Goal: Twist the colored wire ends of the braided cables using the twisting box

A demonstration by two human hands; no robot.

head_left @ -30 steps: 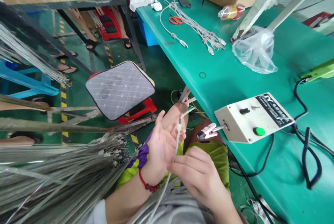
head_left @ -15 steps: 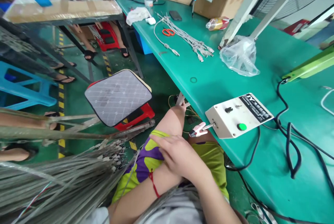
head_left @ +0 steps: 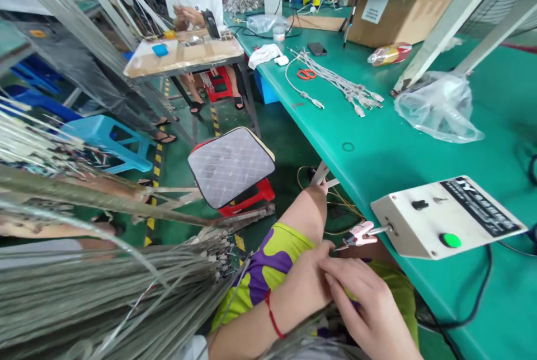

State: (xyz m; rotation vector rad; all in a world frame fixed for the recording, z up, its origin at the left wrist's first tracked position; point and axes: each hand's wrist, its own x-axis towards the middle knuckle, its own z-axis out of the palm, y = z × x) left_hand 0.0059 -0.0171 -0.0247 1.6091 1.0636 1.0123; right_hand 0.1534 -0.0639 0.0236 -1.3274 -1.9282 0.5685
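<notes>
My left hand (head_left: 312, 275), with a red string on its wrist, is over my lap beside the pink and black clip (head_left: 361, 235). Its fingers look closed near the clip's tip, and what they hold, if anything, is hidden. My right hand (head_left: 369, 293) overlaps the left one from the right, its fingers stretched out across it and no object visible in them. The clip sticks out on a metal rod from a white control box (head_left: 423, 226) with a green button, at the edge of the green table (head_left: 335, 119).
White cables (head_left: 335, 77), orange-handled scissors (head_left: 307, 74), a phone and a plastic bag (head_left: 440, 103) lie on the table. Left are a cushioned red stool (head_left: 230, 167) and a large bundle of grey cables (head_left: 159, 293). A person in white sits at a farther table.
The view has swung left and up, so the scene appears further right. My left hand has come up to the clip's tip; my right hand has shifted from the left wrist to the fingers.
</notes>
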